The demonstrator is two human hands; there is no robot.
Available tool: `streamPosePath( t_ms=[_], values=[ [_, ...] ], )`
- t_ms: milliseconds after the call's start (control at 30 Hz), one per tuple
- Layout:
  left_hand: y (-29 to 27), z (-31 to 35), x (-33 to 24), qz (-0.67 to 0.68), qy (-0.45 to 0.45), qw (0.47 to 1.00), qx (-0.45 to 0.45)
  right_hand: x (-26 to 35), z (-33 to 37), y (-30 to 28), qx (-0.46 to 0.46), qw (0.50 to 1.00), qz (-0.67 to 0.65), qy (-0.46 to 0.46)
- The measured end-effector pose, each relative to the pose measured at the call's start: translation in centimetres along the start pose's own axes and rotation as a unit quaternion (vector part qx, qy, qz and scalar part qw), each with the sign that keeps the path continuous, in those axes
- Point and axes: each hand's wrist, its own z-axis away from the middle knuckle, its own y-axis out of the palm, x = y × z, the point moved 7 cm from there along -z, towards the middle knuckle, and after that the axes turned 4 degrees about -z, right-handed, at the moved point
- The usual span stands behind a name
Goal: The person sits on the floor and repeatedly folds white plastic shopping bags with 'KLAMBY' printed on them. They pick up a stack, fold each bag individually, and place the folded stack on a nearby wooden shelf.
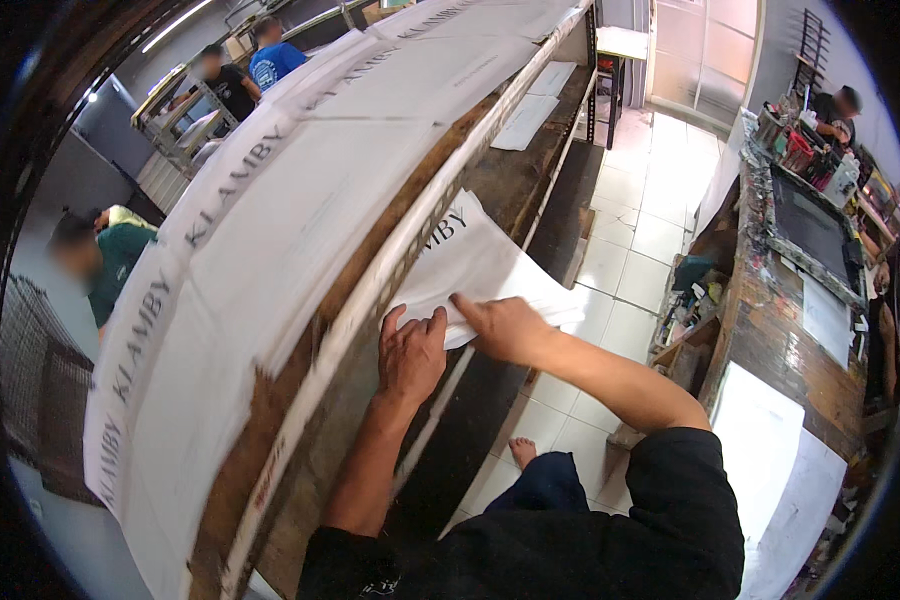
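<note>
Sheet, white, dark-lettered (485, 275), in head view: on lower shelf (485, 190), overhanging its outer edge. Left hand (410, 365) at its near edge, fingertips spread apart. Right hand (508, 330) against it, one digit stretched across; cannot tell whether the rest clamp. Upper shelf alongside: white printed sheets (300, 200).

A stained workbench (757, 318) and racked printed sheets (305, 195) show a workshop.
</note>
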Motion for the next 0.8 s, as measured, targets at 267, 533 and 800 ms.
streamPosePath(
  t_ms=[267,533,800],
  values=[
    [-18.3,17.5,-9.5,0.005,0.013,0.967,-0.255,16.6,11.8,-11.0,-0.105,0.98,0.092,-0.143],
    [-8.6,55.4,-6.6,0.443,-0.523,0.576,-0.445,36.1,17.6,-18.7,-0.134,0.946,0.173,-0.238],
    [9.3,53.7,-13.7,0.896,-0.35,0.021,-0.272,42.6,19.3,-21.6,-0.044,0.961,0.108,-0.252]
  ],
)
